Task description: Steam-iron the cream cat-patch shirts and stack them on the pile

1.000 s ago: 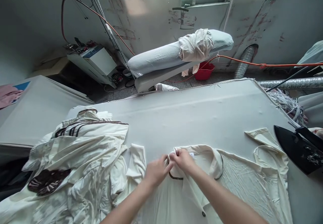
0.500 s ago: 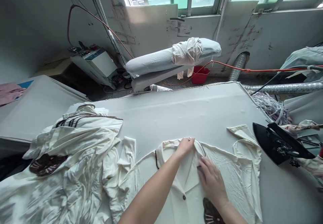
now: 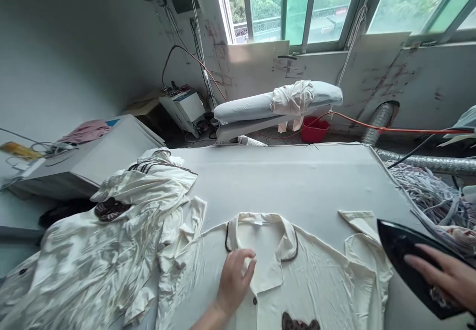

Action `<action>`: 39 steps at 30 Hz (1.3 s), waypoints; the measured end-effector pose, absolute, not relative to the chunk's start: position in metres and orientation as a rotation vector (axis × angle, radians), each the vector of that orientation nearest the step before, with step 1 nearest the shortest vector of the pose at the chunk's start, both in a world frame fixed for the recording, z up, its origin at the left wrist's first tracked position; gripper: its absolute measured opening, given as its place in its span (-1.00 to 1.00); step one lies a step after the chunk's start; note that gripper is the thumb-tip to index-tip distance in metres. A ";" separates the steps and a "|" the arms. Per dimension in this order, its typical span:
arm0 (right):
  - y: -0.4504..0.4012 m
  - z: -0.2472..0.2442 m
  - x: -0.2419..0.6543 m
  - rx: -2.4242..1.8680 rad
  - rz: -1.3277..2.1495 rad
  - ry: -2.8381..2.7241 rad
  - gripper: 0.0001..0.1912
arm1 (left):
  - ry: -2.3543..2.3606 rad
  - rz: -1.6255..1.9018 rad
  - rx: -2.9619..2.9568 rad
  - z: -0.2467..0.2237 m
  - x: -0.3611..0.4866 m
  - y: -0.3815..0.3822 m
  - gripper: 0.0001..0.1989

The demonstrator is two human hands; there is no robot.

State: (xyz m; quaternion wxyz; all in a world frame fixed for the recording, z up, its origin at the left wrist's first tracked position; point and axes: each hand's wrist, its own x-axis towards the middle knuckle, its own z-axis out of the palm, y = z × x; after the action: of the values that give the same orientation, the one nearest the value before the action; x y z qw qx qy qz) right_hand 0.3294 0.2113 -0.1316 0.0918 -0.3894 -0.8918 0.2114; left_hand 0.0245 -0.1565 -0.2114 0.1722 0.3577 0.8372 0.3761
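Observation:
A cream shirt (image 3: 320, 270) with a brown-edged collar lies spread on the padded table, its front facing up. A dark button and part of a brown patch show near the bottom edge. My left hand (image 3: 236, 278) is at the left collar flap, fingers bent and a gap between thumb and forefinger, with nothing in it. At the far right, my right hand (image 3: 448, 273) grips the black iron (image 3: 399, 250), whose tip points left, near the shirt's sleeve. The iron's rear end runs partly behind the hand.
Crumpled cream garments (image 3: 122, 235) are heaped at left on the padded table (image 3: 290, 176). Behind it stands a narrow padded arm (image 3: 249, 107) wrapped with cloth. A red bucket (image 3: 314, 129) sits beneath. An orange hose (image 3: 412, 130) crosses at right, above a pile of strips (image 3: 431, 191).
My right hand has left the shirt and moved right onto the iron. My left hand let go of the collar's top and came down to the left flap. The collar now lies open; the view shifted.

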 end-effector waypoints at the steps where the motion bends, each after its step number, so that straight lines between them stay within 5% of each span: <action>1: 0.197 -0.129 0.321 -1.175 0.682 -2.678 -0.50 | 2.323 1.106 0.893 -0.210 0.017 -0.137 -0.77; 8: 0.100 -0.147 0.216 -1.340 1.266 -2.879 -0.59 | 1.935 0.815 0.595 -0.222 -0.024 0.018 -0.71; 15: 0.066 -0.144 0.177 -1.665 1.403 -2.559 -0.36 | 1.801 0.645 0.706 -0.237 -0.045 0.030 -0.85; 22: -0.039 -0.155 0.146 -1.645 1.406 -2.843 -0.65 | 1.824 0.486 0.963 -0.227 -0.046 0.053 -0.81; 27: 0.044 -0.156 0.131 -1.691 1.254 -2.647 -0.45 | 1.983 0.582 1.177 -0.200 -0.061 0.014 -0.85; 31: 0.098 -0.147 0.098 -1.417 1.367 -2.969 -0.52 | 2.356 0.404 1.236 -0.187 -0.098 -0.056 -0.79; 35: 0.076 -0.144 0.050 -0.766 1.040 -3.399 -0.67 | 2.369 0.121 1.195 -0.183 -0.122 -0.079 -0.85; 39: 0.050 -0.138 0.015 -0.952 0.964 -3.377 -0.66 | 2.290 0.155 1.427 -0.181 -0.137 -0.070 -0.81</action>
State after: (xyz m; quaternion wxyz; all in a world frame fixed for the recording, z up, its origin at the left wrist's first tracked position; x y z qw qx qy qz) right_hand 0.0147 0.0496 -0.1380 -0.2460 -0.2535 -0.8996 0.2568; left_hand -0.1368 -0.0701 -0.1815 0.2176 0.5155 0.8270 0.0559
